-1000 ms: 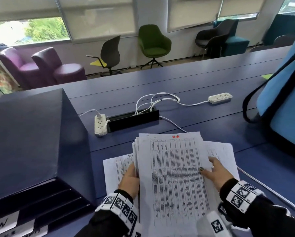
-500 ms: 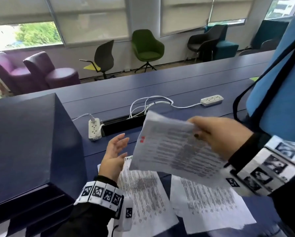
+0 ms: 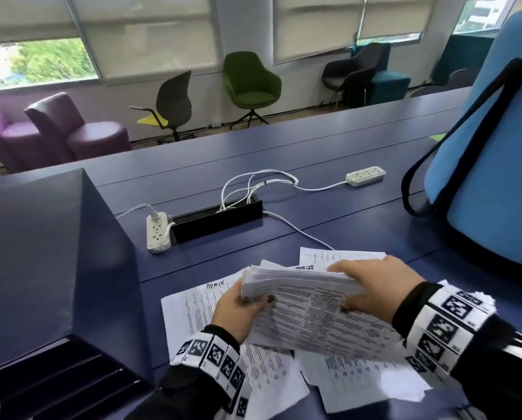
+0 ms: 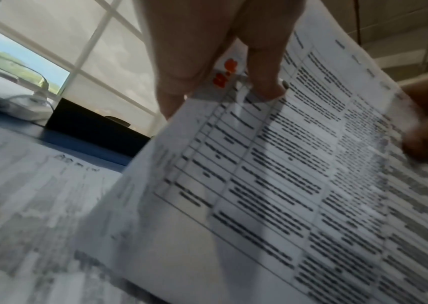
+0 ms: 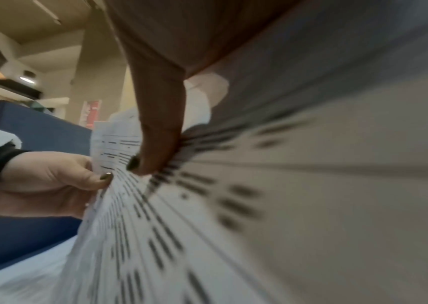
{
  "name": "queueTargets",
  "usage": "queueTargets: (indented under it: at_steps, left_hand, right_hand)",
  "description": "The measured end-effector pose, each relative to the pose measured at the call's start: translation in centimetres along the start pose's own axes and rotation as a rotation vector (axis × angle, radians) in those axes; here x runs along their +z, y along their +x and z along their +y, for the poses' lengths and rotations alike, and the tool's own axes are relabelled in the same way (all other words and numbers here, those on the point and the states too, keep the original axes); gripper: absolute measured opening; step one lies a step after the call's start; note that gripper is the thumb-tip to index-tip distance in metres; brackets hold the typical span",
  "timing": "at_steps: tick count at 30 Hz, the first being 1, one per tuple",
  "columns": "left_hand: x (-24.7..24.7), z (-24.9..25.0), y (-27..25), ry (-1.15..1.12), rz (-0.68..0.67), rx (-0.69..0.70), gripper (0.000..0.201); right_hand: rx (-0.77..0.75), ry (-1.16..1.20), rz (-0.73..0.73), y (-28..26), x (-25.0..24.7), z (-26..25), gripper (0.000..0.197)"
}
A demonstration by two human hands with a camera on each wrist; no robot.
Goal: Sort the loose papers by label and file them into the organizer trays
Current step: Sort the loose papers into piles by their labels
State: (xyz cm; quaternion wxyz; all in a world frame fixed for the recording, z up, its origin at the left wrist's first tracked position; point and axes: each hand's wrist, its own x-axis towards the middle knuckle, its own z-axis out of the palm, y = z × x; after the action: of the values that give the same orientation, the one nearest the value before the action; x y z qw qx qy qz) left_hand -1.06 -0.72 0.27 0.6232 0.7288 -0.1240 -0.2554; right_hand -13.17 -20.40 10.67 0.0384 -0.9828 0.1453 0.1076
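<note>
A stack of printed papers (image 3: 308,301) is held just above the blue desk, tilted toward me. My left hand (image 3: 241,304) pinches its left edge, thumb on top. My right hand (image 3: 372,286) grips the right side, fingers over the top edge and thumb underneath. In the left wrist view the stack (image 4: 272,174) shows a red label near my fingers (image 4: 262,61). The right wrist view shows my right thumb (image 5: 156,144) pressed on the sheets. Loose sheets lie on the desk beneath, one marked ADMIN (image 3: 193,304), others at the right (image 3: 362,380). The dark organizer (image 3: 41,268) stands at the left, its tray slots (image 3: 56,380) facing me.
A white power strip (image 3: 158,234) lies beside a black cable box (image 3: 217,219); a second strip (image 3: 365,175) and white cables lie farther back. A blue bag (image 3: 493,147) with black straps stands at the right. Chairs line the windows beyond the desk.
Half a second ago only my right hand held a sheet in the air and my left hand was open. Now both hands hold the thick stack low over the desk.
</note>
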Motion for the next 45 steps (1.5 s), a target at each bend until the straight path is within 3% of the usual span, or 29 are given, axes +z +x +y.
queueTargets:
  at_steps: [2,5,8,10,13,16,17,19,20,24,27,31,35,38,40,42,45]
  left_hand:
    - [0.4,-0.4,0.4,-0.057,0.07,0.0,0.024]
    - [0.4,-0.6,0.8,-0.083,0.15,-0.006,0.02]
    - [0.0,-0.2,1.3,-0.141,0.187,0.004,0.019]
    - [-0.2,0.4,1.6,-0.172,0.206,0.019,0.021]
    - [-0.6,1.7,1.9,-0.243,0.226,0.057,0.024]
    - [-0.8,3.6,1.5,-0.264,0.272,0.151,0.035]
    - [-0.9,4.2,1.2,-0.277,0.288,0.184,0.037]
    - [-0.9,5.3,0.8,-0.307,0.308,0.228,0.035]
    - [-0.9,5.6,0.7,-0.325,0.312,0.24,0.033]
    - [-0.8,6.7,0.0,-0.402,0.325,0.279,0.029]
    - [-0.3,7.5,-0.6,-0.502,0.311,0.293,0.029]
    - [-0.1,7.8,-1.1,-0.631,0.267,0.243,0.025]
    - [0.1,6.9,-1.2,-0.747,0.232,0.123,0.032]
    - [0.4,6.0,-1.0,-0.774,0.289,0.05,0.042]
    - [0.5,5.3,-0.8,-0.762,0.354,0.021,0.037]
    - [0.1,4.0,-0.3,-0.649,0.41,-0.052,0.028]
    - [-0.8,1.0,0.4,-0.387,0.398,-0.279,0.032]
  right_hand:
    - [0.093,-0.025,-0.032,-1.1,-0.1,1.8,0.054]
    - [0.241,-0.027,-0.029,-2.5,-0.5,5.3,0.031]
    - [0.395,0.21,0.025,-3.6,0.0,9.4,0.021]
    - [0.408,0.6,0.173,-4.2,1.0,11.5,0.043]
    - [0.426,1.164,0.257,-4.6,4.9,13.5,0.099]
    - [0.593,1.32,0.024,-4.4,9.4,11.9,0.116]
    - [0.614,1.314,-0.077,-4.0,10.5,10.8,0.105]
    - [0.594,1.331,-0.23,-3.2,12.2,8.0,0.066]
    - [0.572,1.346,-0.267,-2.8,12.9,6.8,0.061]
    - [0.392,1.533,-0.235,-0.6,14.1,3.4,0.104]
    - [0.271,1.767,-0.195,0.4,13.3,1.0,0.111]
    - [0.23,2.247,-0.04,1.8,12.7,-0.5,0.087]
    - [0.174,2.452,0.133,2.2,10.6,0.1,0.062]
    - [0.159,2.511,0.205,2.1,9.4,0.6,0.061]
    - [0.207,2.368,0.286,2.2,9.0,0.3,0.041]
    - [0.355,2.176,0.388,2.5,9.0,0.2,0.024]
    - [0.566,1.959,0.326,3.4,10.9,1.5,0.02]
